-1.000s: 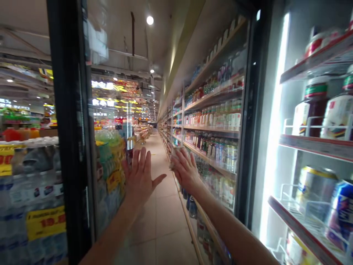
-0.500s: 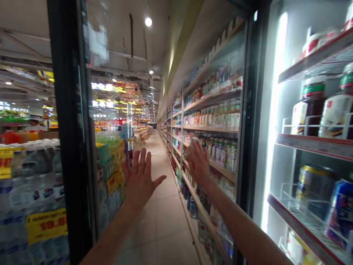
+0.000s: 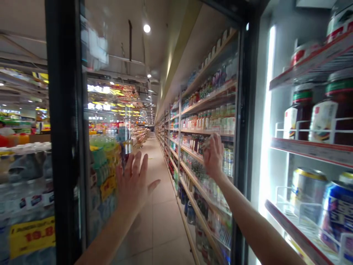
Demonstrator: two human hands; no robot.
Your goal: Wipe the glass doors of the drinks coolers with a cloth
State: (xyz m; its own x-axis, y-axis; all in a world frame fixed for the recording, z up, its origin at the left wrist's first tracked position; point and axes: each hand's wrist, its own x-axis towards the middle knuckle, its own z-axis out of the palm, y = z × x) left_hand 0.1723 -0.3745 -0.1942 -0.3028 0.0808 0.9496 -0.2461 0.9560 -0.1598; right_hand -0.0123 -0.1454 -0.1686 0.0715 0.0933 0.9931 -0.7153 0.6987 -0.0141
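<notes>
A framed glass door [image 3: 64, 129] of a lit drinks cooler stands open in front of me; through its pane and on it I see the shop aisle. My left hand [image 3: 134, 184] is held up flat to the pane with its fingers apart and holds nothing. Further right, my right hand [image 3: 214, 156] is up at the pane with bent fingers. A small pale, crumpled-looking patch shows at its fingertips, too blurred to name. Whether either palm presses on the glass is hidden.
On the right, cooler shelves [image 3: 311, 149] hold dark bottles [image 3: 296, 110] with green-banded caps and several cans [image 3: 307, 186] behind wire guards. Stacked packs of bottled water [image 3: 30, 200] with a yellow price sign [image 3: 32, 235] stand at the left, beyond the door's edge.
My right hand has moved to the right across the pane, its fingers more curled. My left hand stays spread, slightly further left in view. The whole view has shifted a little.
</notes>
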